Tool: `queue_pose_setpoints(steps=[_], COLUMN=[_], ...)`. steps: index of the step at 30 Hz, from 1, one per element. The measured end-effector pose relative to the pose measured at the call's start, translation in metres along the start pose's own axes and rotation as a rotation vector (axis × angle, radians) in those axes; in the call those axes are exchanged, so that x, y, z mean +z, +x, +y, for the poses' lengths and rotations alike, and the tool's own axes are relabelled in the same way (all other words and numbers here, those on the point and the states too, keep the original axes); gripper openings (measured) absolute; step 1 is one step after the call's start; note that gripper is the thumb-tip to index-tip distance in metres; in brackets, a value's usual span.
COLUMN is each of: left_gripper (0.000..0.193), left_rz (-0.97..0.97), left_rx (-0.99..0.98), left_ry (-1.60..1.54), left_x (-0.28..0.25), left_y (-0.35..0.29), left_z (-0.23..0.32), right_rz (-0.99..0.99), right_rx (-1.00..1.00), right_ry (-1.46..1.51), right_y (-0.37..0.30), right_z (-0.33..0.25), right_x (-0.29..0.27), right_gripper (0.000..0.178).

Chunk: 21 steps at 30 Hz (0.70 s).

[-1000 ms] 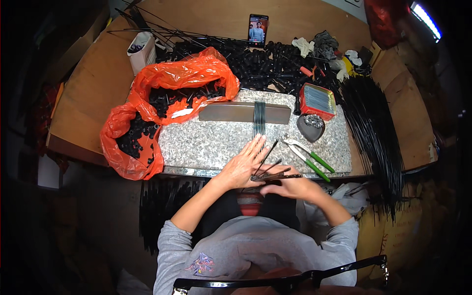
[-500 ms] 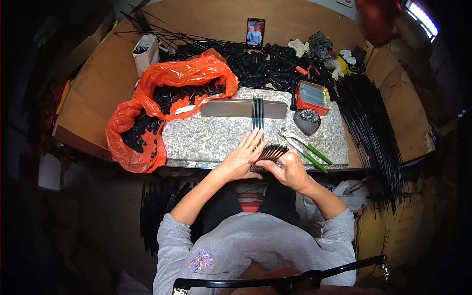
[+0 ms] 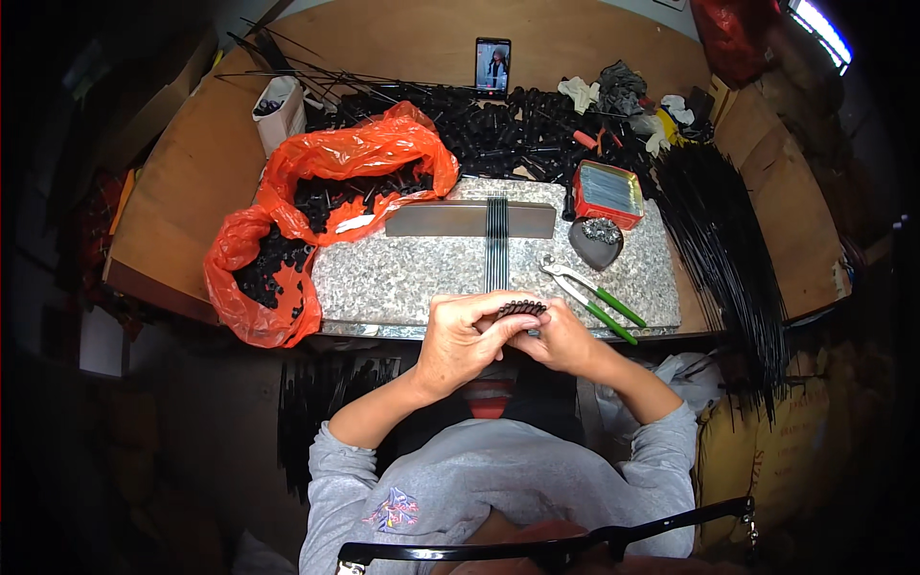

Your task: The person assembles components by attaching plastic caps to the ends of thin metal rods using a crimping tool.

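Both hands are now closing in on the dark rod ends!

The wide brown wooden tabletop (image 3: 153,244) is framing the scene, with a speckled grey granite slab (image 3: 402,273) lying across its middle. A long sheaf of thin black rods (image 3: 728,268) is spilling down the right side, and two crinkled orange plastic bags (image 3: 345,149) are sagging open on the left, both holding small black parts. On the slab a flat grey metal bar (image 3: 436,219) is lying crosswise, a neat row of slim dark rods (image 3: 496,254) running over it towards the person.

And here is the change: the left hand (image 3: 455,345), flat on that row half a second ago, is now curling its fingers around a bunch just off the slab's near edge. The right hand (image 3: 565,340) is gripping the same bunch from the other side, its far fingers hiding. Green-handled metal pincers (image 3: 620,308) are lying untouched beside it, below a red rectangular tin (image 3: 604,213) and a dark heart-shaped dish (image 3: 596,251).

Smallest of all, the tight cluster of dark rod ends (image 3: 522,308) is peeping out between the hands. The ends were fanning wide; now they're sitting closely side by side, so the bunch is looking tidier and better controlled. Whether it's joining the row on the bar, the fingers are concealing.
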State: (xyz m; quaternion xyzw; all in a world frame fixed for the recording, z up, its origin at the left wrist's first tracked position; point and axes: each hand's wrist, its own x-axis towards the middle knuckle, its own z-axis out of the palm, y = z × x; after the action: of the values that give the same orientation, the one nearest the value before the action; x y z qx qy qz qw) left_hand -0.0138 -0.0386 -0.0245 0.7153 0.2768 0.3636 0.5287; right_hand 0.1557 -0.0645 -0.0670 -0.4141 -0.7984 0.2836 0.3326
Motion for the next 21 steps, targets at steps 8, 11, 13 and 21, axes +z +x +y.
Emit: queue_pose_setpoints(steps=[8, 11, 13, 21], left_gripper=[0.013, 0.013, 0.014, 0.013], left_rz=[0.010, 0.006, -0.005, -0.010], left_rx=[-0.052, -0.047, -0.058, -0.065], left_ry=[-0.111, -0.128, -0.128, -0.147], left_x=[0.000, -0.002, -0.005, -0.008], left_y=[0.004, 0.005, 0.005, 0.005], left_z=[0.007, 0.006, 0.005, 0.004], right_rz=[0.363, 0.352, 0.315, 0.346], right_rx=[0.270, 0.419, 0.488, 0.441], right_ry=[-0.575, -0.733, -0.760, -0.740], right_y=[0.018, 0.003, 0.003, 0.004], right_z=[0.154, 0.197, 0.204, 0.208], right_x=[-0.129, -0.153, -0.154, -0.151], right_gripper=[0.011, 0.007, 0.003, 0.003])
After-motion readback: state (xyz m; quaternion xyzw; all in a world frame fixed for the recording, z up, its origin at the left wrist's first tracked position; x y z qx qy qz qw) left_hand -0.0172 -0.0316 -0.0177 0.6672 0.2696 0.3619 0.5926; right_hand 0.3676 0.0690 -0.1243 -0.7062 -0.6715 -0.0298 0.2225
